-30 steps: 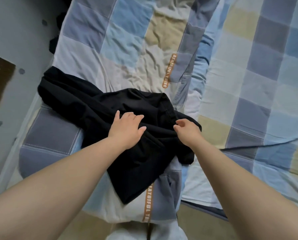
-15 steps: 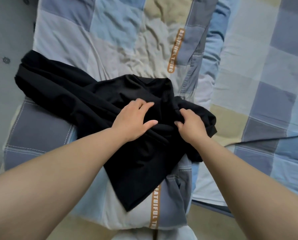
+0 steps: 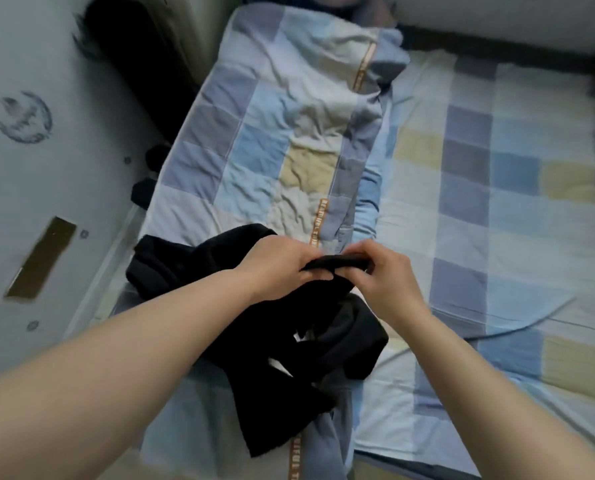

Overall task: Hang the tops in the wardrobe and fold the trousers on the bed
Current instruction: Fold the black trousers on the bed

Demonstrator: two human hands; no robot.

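Both my left hand (image 3: 282, 266) and right hand (image 3: 384, 278) now pinch the black trousers (image 3: 268, 375) edge, lifted off flat; garment runs far-left to near-right.

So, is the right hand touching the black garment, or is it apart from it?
Touching. The head view shows the right hand with fingers curled over a raised band of the black garment, pinching it; the left hand grips the same band.

A folded checked quilt (image 3: 282, 133) with an orange lettered strip (image 3: 320, 221) is seen at twelve o'clock. A brown patch (image 3: 41, 258) is seen on the grey floor (image 3: 64, 81) at nine o'clock.
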